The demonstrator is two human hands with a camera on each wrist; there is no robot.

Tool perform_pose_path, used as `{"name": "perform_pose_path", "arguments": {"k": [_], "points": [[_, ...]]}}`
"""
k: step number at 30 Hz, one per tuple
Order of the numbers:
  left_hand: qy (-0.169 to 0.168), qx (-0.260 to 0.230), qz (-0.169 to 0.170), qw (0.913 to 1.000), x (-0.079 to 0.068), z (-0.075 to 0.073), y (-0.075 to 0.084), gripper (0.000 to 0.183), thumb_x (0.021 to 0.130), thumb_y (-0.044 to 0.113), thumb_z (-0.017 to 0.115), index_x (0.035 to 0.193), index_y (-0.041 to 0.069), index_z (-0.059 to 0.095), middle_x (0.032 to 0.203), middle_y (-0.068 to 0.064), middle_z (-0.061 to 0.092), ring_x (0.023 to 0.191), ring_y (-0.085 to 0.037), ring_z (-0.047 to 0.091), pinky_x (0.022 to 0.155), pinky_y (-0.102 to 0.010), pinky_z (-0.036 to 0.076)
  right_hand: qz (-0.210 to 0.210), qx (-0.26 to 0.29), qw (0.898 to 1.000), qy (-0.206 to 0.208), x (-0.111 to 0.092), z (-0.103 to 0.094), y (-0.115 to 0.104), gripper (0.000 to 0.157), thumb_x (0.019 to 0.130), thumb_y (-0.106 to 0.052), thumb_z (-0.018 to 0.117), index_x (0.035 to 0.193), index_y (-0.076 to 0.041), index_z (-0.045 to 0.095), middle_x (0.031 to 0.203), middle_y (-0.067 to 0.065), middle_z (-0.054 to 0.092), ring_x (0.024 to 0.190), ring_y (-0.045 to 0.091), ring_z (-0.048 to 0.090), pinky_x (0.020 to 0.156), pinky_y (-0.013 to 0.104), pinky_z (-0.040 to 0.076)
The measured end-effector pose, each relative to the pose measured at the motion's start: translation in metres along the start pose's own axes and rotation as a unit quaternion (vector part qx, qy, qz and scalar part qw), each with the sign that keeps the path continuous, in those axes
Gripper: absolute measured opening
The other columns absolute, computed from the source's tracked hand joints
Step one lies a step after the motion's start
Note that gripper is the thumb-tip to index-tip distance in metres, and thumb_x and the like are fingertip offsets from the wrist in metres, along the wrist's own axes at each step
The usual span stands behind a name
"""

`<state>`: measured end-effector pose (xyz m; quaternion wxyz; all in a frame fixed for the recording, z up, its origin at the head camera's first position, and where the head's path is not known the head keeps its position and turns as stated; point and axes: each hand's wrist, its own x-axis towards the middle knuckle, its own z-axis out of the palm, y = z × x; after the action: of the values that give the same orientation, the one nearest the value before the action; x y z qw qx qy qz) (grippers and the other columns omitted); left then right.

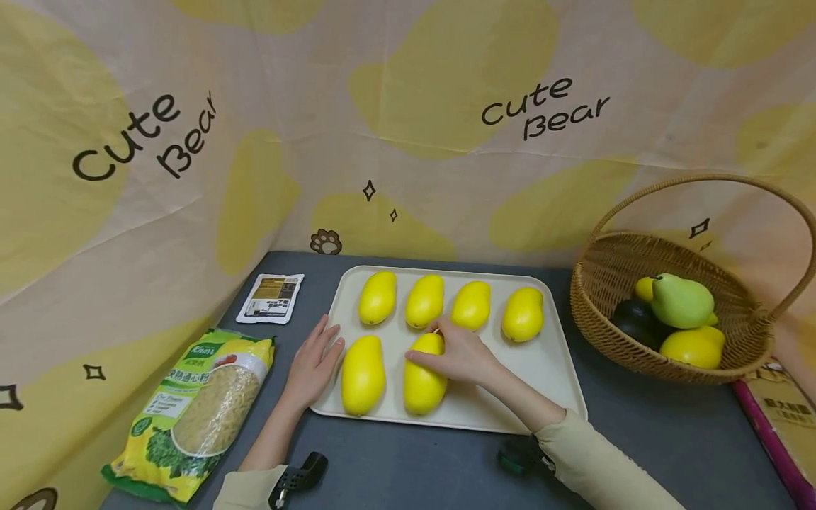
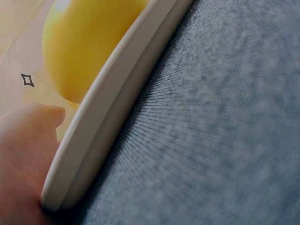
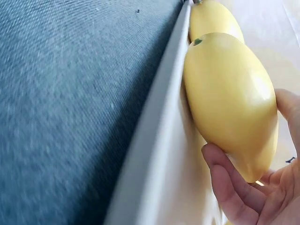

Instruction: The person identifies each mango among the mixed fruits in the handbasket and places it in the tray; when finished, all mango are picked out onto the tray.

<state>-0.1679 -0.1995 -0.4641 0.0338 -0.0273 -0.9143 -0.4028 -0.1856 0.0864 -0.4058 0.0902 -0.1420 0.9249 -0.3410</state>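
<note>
On a cream tray (image 1: 484, 386), a back row of several yellow mangoes (image 1: 377, 298) lies behind a front row of two. My right hand (image 1: 464, 354) grips the right-hand front mango (image 1: 423, 386) by its narrow far end. The right wrist view shows thumb and fingers on either side of that mango (image 3: 229, 98). The other front mango (image 1: 363, 377) lies to its left, near the tray's left side. My left hand (image 1: 310, 365) rests at the tray's left edge with its fingers extended. In the left wrist view, its thumb (image 2: 47, 115) is beside the rim.
At right stands a wicker basket (image 1: 593, 319) holding a green pear (image 1: 683, 301), a dark fruit (image 1: 639, 324) and yellow fruit. A pasta bag (image 1: 197, 414) and a small white packet (image 1: 270, 298) lie left. Another package (image 1: 780, 425) lies at far right. Printed cloth hangs behind.
</note>
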Motion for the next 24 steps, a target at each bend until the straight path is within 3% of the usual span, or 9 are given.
{"name": "perform_pose_path", "arguments": {"k": [11,17,24], "points": [[-0.004,0.002,0.004,1.0,-0.001,-0.001,0.002,0.052,0.105,0.035,0.04,0.144,0.0,0.045,0.16,-0.015,0.02,0.145,-0.038,0.019,0.113,-0.061,0.011,-0.02,0.006,1.0,0.001,-0.001,0.01,0.001,0.048,0.085,-0.06,0.064,0.109,-0.019,0.059,0.088,-0.005,0.06,0.075,0.014,0.053,0.064,0.031,0.042],[-0.002,0.005,0.008,1.0,-0.002,-0.002,0.004,0.052,0.105,0.034,0.041,0.143,-0.001,0.045,0.16,-0.016,0.021,0.145,-0.038,0.019,0.113,-0.061,0.012,-0.025,0.007,1.0,0.0,-0.006,0.014,-0.001,0.052,0.088,-0.061,0.059,0.119,-0.02,0.059,0.107,-0.003,0.062,0.09,0.014,0.056,0.077,0.035,0.045],[0.001,0.004,0.015,0.9999,-0.001,-0.002,0.005,0.051,0.105,0.032,0.042,0.142,-0.002,0.046,0.159,-0.017,0.022,0.144,-0.04,0.021,0.113,-0.061,0.012,-0.039,0.003,0.999,-0.001,-0.01,0.017,-0.001,0.057,0.089,-0.061,0.057,0.126,-0.018,0.057,0.111,-0.001,0.061,0.091,0.016,0.056,0.076,0.036,0.045]]}}
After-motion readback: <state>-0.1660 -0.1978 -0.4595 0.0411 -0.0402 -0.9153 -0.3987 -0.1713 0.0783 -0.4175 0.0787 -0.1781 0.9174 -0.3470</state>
